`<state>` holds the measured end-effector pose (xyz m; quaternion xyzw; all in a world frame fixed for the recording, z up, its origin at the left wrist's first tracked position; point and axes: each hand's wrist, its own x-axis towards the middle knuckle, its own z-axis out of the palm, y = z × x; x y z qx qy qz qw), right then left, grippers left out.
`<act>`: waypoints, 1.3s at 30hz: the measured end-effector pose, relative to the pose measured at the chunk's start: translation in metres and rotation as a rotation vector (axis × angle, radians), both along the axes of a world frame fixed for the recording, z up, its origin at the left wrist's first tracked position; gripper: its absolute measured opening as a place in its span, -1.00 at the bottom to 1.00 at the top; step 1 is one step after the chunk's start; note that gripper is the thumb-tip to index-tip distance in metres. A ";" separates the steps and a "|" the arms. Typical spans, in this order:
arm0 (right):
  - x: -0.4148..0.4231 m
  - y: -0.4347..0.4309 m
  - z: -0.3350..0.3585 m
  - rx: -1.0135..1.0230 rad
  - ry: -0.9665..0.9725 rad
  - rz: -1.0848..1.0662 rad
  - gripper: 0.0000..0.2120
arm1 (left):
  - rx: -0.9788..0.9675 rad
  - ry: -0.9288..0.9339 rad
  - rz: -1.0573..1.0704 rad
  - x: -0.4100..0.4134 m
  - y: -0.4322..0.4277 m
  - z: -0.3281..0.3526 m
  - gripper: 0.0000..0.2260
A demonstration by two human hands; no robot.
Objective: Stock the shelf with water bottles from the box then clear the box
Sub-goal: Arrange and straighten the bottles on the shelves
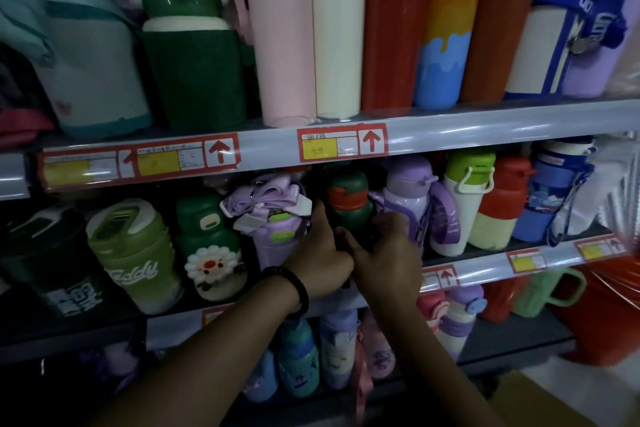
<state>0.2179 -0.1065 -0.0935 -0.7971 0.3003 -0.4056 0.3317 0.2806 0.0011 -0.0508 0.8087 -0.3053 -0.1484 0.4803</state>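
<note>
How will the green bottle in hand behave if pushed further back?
Likely rigid: the green bottle looks hard plastic. Standing upright, it could tip, though the left hand and right hand grip it. The purple strap beside it may snag.

Red-bordered price tag (343, 146) at centre, upper half of frame: yellow panel with handwritten 4.5, red up-arrow at its right end. Pair of like tags (159, 161) side by side at left, about same height, print unreadable. Smaller tags (526, 260) at right, lower down, blurred. Green mug (535, 293) with loop handle at lower right, just beside red bucket (609, 322) at right edge. Crinkled plastic wrap (613, 184) at right edge, above bucket.
</note>
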 end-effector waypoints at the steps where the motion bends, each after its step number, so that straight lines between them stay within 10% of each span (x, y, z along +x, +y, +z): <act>1: 0.000 0.000 -0.001 -0.006 -0.003 0.002 -0.52 | -0.006 -0.010 -0.002 -0.001 0.000 0.000 -0.03; 13: -0.005 -0.010 -0.005 -0.088 0.004 0.033 -0.41 | -0.023 0.045 0.044 -0.027 0.005 0.000 -0.38; 39: 0.001 -0.004 -0.001 -0.241 -0.011 0.070 -0.36 | -0.135 0.016 0.039 -0.016 0.014 -0.020 -0.34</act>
